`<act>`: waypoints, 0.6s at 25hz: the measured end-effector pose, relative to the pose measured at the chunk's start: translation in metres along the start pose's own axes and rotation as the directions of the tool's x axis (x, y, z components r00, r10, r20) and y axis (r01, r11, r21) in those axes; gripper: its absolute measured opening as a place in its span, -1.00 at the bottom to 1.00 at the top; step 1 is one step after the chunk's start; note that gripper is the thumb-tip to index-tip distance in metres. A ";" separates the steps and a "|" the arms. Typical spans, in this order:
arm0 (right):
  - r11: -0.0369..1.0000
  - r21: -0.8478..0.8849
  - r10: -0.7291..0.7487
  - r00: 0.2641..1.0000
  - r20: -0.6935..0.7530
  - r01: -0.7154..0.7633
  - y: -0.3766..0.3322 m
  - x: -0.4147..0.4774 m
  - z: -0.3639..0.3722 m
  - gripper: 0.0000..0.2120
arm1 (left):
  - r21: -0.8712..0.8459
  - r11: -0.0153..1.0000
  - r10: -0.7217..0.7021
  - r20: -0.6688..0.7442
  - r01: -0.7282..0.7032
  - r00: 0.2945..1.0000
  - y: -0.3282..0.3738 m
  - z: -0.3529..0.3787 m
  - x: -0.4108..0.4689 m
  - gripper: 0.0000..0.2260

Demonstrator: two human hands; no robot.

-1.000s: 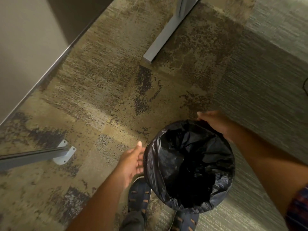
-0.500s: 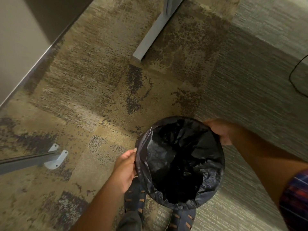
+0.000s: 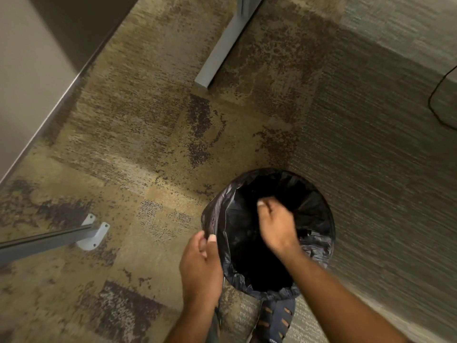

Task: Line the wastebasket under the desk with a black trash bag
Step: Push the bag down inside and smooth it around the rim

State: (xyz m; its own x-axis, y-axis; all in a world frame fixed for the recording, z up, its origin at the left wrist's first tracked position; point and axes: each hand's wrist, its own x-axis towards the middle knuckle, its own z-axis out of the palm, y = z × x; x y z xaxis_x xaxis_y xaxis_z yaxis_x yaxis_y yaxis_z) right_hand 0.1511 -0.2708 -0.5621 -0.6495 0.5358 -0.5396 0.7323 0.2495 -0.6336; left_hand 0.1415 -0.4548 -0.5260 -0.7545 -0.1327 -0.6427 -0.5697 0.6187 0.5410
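Crinkling black trash bag [image 3: 230, 231] over wastebasket [image 3: 332, 226] rim

A single head-worn wide-angle camera looks steeply down from standing height onto the wastebasket [image 3: 268, 231], which sits low and right of centre in the frame. Beyond the wastebasket the view takes in carpet [image 3: 148, 134] and a grey desk foot [image 3: 222, 49]; nearer than it, a sandalled foot [image 3: 277, 318] is visible.
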 end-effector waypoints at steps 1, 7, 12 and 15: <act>0.979 0.078 0.176 0.977 0.124 -0.186 0.001 -0.005 0.019 -0.52 | -0.018 1.000 -0.015 0.053 0.016 0.998 0.001 0.002 -0.005 -0.57; 0.628 0.478 0.333 0.768 0.547 -0.613 0.021 -0.008 0.083 -0.26 | -0.078 0.996 -0.021 0.171 0.035 0.985 -0.001 0.010 0.006 -0.58; 0.763 0.345 0.352 0.799 0.488 -0.546 0.031 0.002 0.038 -0.23 | -0.049 0.998 -0.029 0.200 0.039 0.979 -0.010 0.008 0.014 -0.65; 0.754 0.288 0.418 0.769 0.483 -0.590 0.053 0.021 0.013 -0.38 | -0.020 0.999 -0.034 0.175 0.038 0.984 -0.006 0.008 0.010 -0.59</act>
State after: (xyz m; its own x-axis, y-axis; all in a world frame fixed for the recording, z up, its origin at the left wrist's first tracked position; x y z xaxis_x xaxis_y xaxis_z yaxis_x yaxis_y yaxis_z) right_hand 0.1741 -0.2565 -0.6141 -0.2925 0.1266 -0.9479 0.8767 -0.3603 -0.3187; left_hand 0.1401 -0.4533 -0.5404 -0.6662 -0.0155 -0.7456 -0.6039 0.5979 0.5271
